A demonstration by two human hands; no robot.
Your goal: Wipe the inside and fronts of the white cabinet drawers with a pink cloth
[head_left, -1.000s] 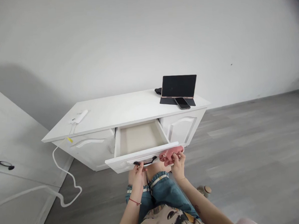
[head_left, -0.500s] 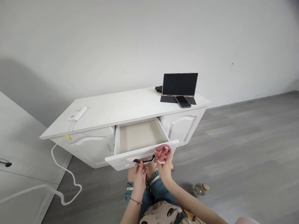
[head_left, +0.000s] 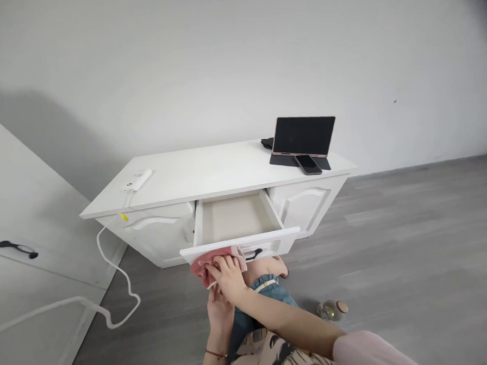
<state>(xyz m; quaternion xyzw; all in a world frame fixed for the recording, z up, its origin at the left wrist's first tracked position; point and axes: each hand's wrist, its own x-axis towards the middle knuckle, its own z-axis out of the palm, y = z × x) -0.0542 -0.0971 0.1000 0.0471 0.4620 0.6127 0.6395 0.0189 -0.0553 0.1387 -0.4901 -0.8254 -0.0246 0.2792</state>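
open drawer (head_left: 237,218) bare inside; right hand (head_left: 228,274) presses pink cloth (head_left: 215,260).

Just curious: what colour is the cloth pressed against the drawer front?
Pink; the cloth shows best in the head view.

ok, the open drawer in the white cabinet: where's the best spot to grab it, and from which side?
Best bet is the black bar handle at the middle of the drawer front, approached from the front, fingers hooked under the bar. It stands proud of the panel, and its right half is free. The right hand presses a pink cloth over the front's left part.
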